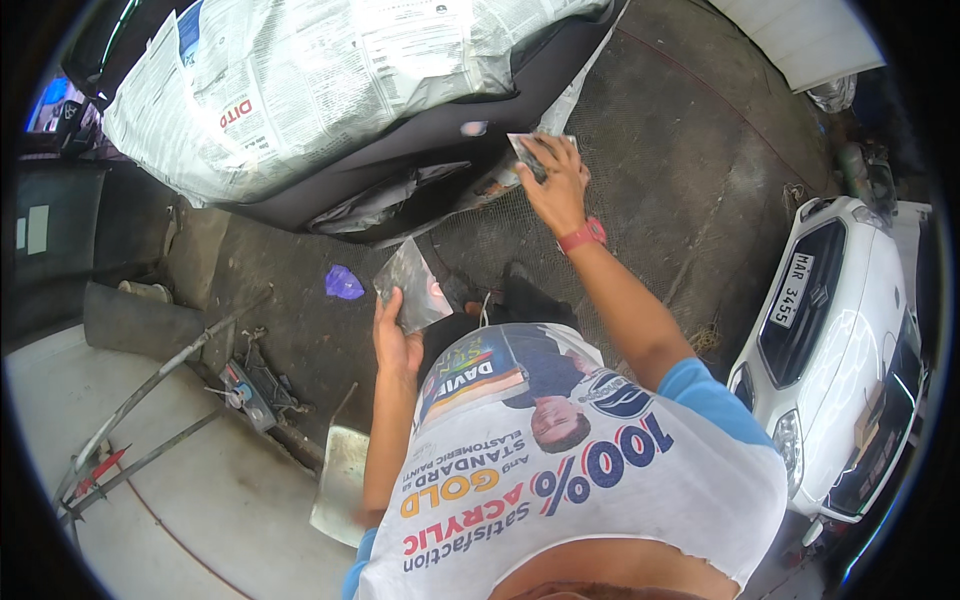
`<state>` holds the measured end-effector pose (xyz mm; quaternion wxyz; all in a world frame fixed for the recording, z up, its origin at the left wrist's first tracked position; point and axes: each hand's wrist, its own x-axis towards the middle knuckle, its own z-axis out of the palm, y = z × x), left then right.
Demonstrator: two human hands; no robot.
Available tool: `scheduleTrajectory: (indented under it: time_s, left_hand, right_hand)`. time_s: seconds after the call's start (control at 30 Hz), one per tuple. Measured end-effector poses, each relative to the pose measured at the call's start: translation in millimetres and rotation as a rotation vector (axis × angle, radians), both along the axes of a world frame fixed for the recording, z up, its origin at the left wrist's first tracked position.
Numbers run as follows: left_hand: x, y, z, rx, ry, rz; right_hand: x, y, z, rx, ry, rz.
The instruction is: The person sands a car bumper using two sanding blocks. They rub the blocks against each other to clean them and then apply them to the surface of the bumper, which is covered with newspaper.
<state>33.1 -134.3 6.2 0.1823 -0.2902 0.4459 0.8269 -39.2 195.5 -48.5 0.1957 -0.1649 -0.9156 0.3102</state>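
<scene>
My left hand [394, 340] holds a grey, glossy sheet of paper [412, 285] by its lower edge, in front of my chest. My right hand [555, 180] reaches forward and presses a small grey piece of paper [527, 148] against the lower edge of a dark car body part [420, 150]. A red band [582, 236] sits on my right wrist. Newspaper [310, 70] covers the upper part of the dark body. More crumpled paper [375, 205] is tucked under its lower edge.
A white car [850, 330] stands at the right. A purple scrap [342, 283] lies on the dark concrete floor. Metal rods [150, 400] and a small tool lie at the left. A flat metal plate [340, 480] lies beside my left arm.
</scene>
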Motion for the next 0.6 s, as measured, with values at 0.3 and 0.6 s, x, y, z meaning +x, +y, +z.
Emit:
scheduleTrajectory:
  time_s: [0.3,0.6]
  left_hand:
    - [46.7,17.9,8.7,-0.085,-0.031,0.133]
    - [65.8,24.8,-2.5,-0.075,-0.051,0.201]
  right_hand:
    - [-39.7,0.7,-23.9,0.197,-0.021,0.108]
    - [-48.2,-2.2,-30.0,0.182,-0.008,0.128]
